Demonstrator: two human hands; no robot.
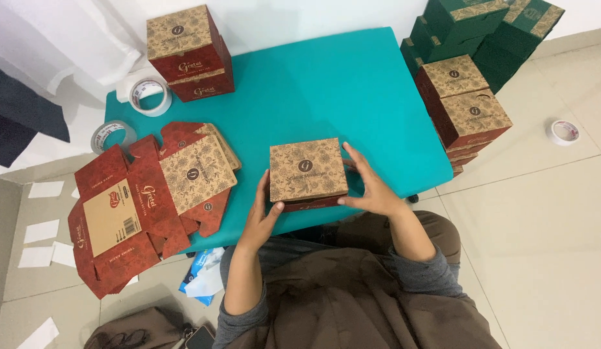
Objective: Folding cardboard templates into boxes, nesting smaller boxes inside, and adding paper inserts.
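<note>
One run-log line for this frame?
left hand: on box's left side | right hand: on its right | closed red-and-tan box | teal table

Bright, even light all over, soft and white, no hard beam from any side I can pick out. My left hand (pixel 260 216) and right hand (pixel 373 187) throw only faint shadows onto the teal table (pixel 332 90). The red box with the tan patterned lid (pixel 307 172) shows crisp, its pattern easy to see. No glare on the table; the pale floor tiles (pixel 539 213) carry a mild sheen. Edges bend outward a little, wide-lens style. The far top left corner washes out near white. No motion blur.
</note>
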